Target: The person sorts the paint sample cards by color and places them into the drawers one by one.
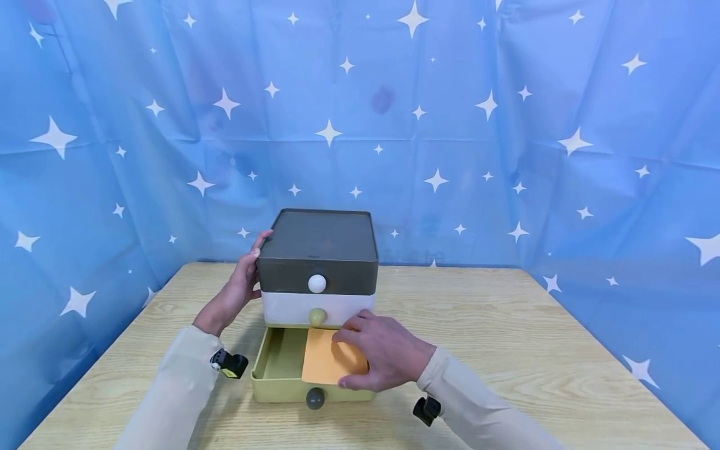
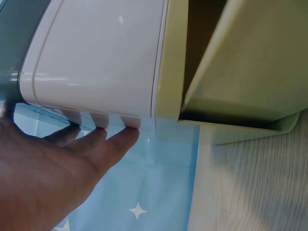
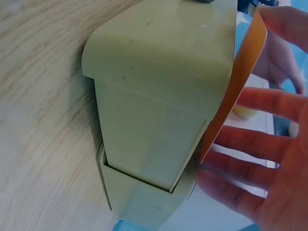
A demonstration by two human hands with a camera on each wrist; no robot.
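A small stacked drawer unit has a dark grey top tier, a white middle and a pale green bottom. The bottom green drawer is pulled out, with a dark round knob on its front. My left hand rests against the unit's left side; in the left wrist view its fingertips touch the white tier. Over the drawer's right part, my right hand holds an orange sheet of paper between thumb and fingers. It lies tilted, slightly bent at the thumb in the right wrist view.
The unit stands on a light wood table. A blue curtain with white stars hangs behind and at both sides. White and green knobs are on the upper drawers, which are closed. Each sleeve carries a small black wrist camera.
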